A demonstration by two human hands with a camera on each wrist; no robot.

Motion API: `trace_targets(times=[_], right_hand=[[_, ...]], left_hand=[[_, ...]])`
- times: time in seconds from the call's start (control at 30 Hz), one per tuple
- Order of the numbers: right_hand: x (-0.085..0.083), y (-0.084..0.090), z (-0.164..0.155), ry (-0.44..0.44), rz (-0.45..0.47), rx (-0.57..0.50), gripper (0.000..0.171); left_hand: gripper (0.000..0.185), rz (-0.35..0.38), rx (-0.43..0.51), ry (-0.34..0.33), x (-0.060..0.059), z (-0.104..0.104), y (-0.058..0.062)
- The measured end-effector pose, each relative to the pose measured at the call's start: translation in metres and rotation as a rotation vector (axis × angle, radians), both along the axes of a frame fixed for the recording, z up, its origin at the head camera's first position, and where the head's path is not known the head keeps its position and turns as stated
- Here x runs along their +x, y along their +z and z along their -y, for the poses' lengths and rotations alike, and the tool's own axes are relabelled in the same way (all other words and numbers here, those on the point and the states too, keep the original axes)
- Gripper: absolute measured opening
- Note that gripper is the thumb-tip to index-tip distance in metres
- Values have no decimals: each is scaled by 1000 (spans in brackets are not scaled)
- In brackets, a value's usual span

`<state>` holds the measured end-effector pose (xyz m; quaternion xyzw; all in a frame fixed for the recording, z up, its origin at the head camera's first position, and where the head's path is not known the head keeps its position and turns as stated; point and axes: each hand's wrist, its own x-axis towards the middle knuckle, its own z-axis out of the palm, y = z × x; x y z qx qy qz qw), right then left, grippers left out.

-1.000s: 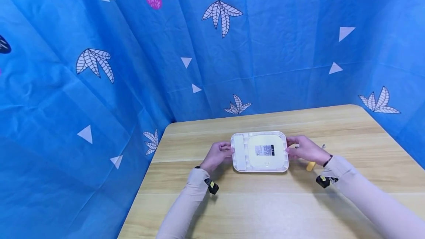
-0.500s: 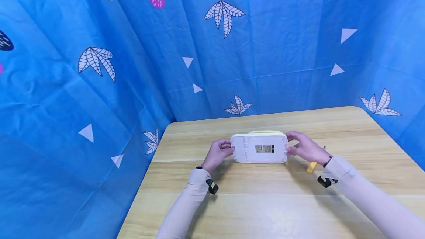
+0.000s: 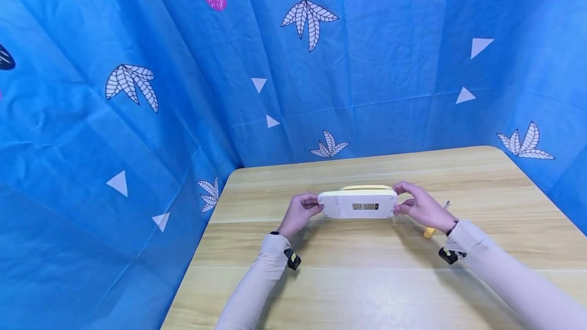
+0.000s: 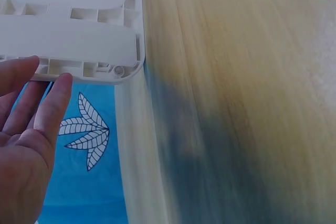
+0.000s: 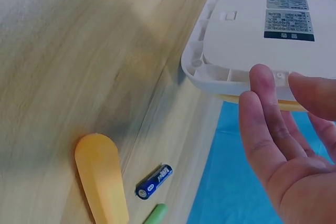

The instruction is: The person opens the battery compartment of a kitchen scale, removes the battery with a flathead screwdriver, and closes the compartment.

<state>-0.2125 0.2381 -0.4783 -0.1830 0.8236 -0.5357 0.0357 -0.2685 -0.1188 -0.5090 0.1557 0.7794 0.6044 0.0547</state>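
A flat white kitchen scale (image 3: 357, 204) is held up and tilted over the table, its underside with a printed label (image 5: 289, 22) facing me. A yellow part (image 3: 367, 187) shows along its far side. My left hand (image 3: 298, 215) pinches the scale's left end between thumb and fingers; the left wrist view shows recesses and a small round foot (image 4: 118, 70) at the corner. At the opposite end, my right hand (image 3: 424, 209) grips the edge, thumb on the underside. The top face is mostly hidden.
On the wooden table (image 3: 367, 279), beneath the right wrist, lies a screwdriver with a yellow-orange handle (image 5: 100, 177). A blue battery (image 5: 154, 181) and a green rod-like piece (image 5: 156, 214) lie beside it. A blue patterned curtain (image 3: 390, 75) hangs behind and along the left.
Both hands have kept hold of the scale while it tilted, so its underside looks narrower and the yellow part has come into view behind it. The hands have barely shifted.
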Motion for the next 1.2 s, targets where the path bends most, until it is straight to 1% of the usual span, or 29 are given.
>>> trace_targets(times=[0.1,0.2,0.33,0.5,0.57,0.73,0.83,0.93,1.03,1.1,1.2], right_hand=[[1,-1,0,-20,-1,12,49],[3,-1,2,-44,-24,38,48],[5,-2,5,-72,-35,51,46],[7,-5,7,-77,-19,32,44],[7,-6,7,-86,-29,29,42],[8,-9,8,-97,-54,14,41],[8,-10,8,-95,-53,-2,41],[10,-11,8,-111,-42,-7,45],[11,-11,9,-131,-31,-6,50],[13,-11,10,-149,-26,-4,52],[15,-11,11,-169,-28,-1,54]], left_hand=[[25,21,4,9,1,0,1],[25,31,14,13,2,1,0],[26,48,50,31,2,2,-3],[30,108,107,70,5,1,-5],[32,130,114,85,6,1,-6],[32,167,134,110,12,0,-4],[33,204,163,127,14,-1,-2],[35,240,188,137,17,-2,-1],[36,295,247,141,19,-3,0],[37,351,330,146,20,-4,1],[36,436,483,166,23,-7,3]])
